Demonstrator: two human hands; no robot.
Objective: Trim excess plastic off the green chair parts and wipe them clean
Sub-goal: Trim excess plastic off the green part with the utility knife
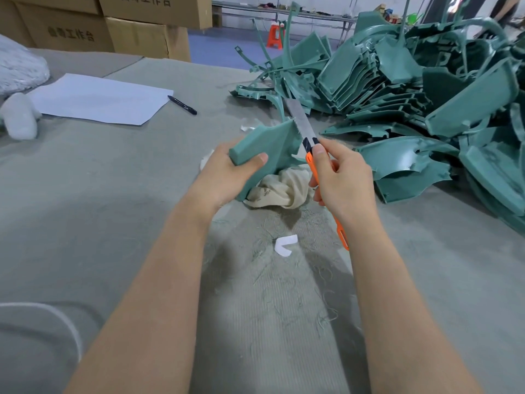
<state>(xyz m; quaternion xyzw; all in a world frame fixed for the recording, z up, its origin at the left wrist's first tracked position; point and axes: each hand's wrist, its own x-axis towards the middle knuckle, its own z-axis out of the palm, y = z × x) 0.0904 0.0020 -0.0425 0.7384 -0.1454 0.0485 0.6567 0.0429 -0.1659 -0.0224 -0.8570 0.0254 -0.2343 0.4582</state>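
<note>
My left hand (227, 174) grips a green chair part (270, 146) above the table, thumb across its near face. My right hand (343, 177) grips an orange utility knife (311, 163), thumb pressed near the blade's base. The long silver blade (299, 119) points up and away and lies against the part's right edge. A crumpled beige rag (284, 189) lies on the table just below the part, between my two hands. A big heap of green chair parts (426, 95) fills the right side of the table.
The grey felt-covered table (113, 194) carries fine green shavings and a small white scrap (285, 244) near me. A white sheet of paper (99, 99) and a black pen (181, 104) lie at the left. Cardboard boxes (113, 27) stand behind, and a white fluffy bundle (20, 66) sits far left.
</note>
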